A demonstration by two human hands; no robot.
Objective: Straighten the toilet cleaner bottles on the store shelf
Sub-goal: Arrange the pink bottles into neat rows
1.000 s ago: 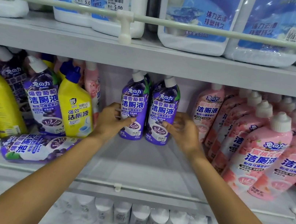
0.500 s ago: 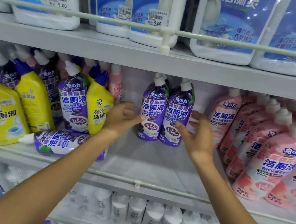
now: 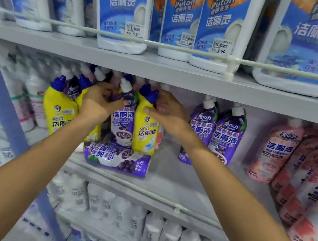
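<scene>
1. Upper-shelf jugs (image 3: 122, 11): tops cut off by the upper edge. The small print on their price tags (image 3: 134, 30) is too fine to read.
2. Left hand (image 3: 96, 104): motion-blurred, fingertips lost among the bottle necks, grip not determinable.
3. Right hand (image 3: 167, 111): blurred, fingertips indistinct beside the yellow bottle (image 3: 145, 130), grip not determinable.
4. Lying purple bottle (image 3: 117, 158): left end hidden behind the left forearm.
5. Back-row caps (image 3: 99, 74): blurred, count unclear.
6. Pink bottles (image 3: 309, 184): outermost cut by the right edge.
7. Lower-shelf white bottles (image 3: 167, 237): labels blurred, bases out of frame.

head cam | worn, looks forward and down | close to middle shelf (image 3: 186, 183) | single view
</scene>
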